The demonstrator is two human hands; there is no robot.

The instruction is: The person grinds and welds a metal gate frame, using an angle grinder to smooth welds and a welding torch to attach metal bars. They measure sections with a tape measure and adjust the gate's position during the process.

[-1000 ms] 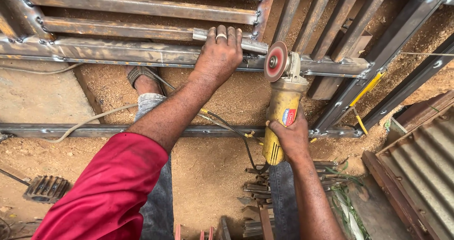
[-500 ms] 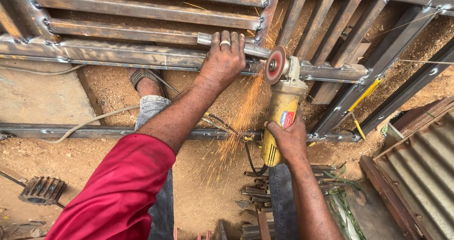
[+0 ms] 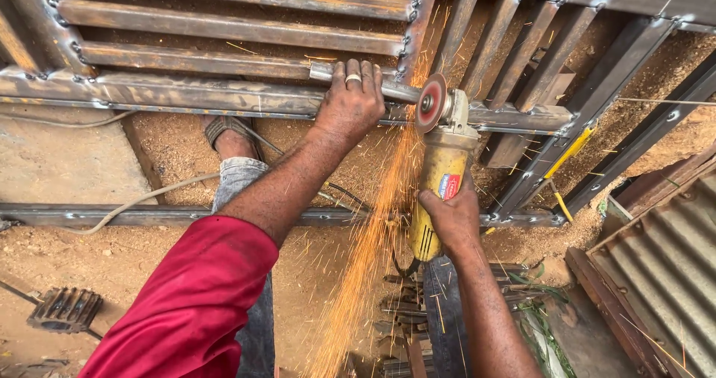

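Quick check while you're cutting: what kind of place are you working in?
Probably an open-air metal fabrication yard: a welded steel frame lies over bare sandy ground, corrugated sheets are stacked alongside, and the right hand runs a sparking yellow angle grinder.

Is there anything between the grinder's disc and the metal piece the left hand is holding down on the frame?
Nothing visible. The angle grinder, gripped by the right hand, has its disc right at the short metal tube, with sparks streaming down from that spot. The left hand presses the tube just beside the disc, not across it.

free: sandy ground point(image 3: 171, 143) between rails | blocked: welded steel frame point(image 3: 224, 27) bars, corrugated sheet point(image 3: 656, 266) right
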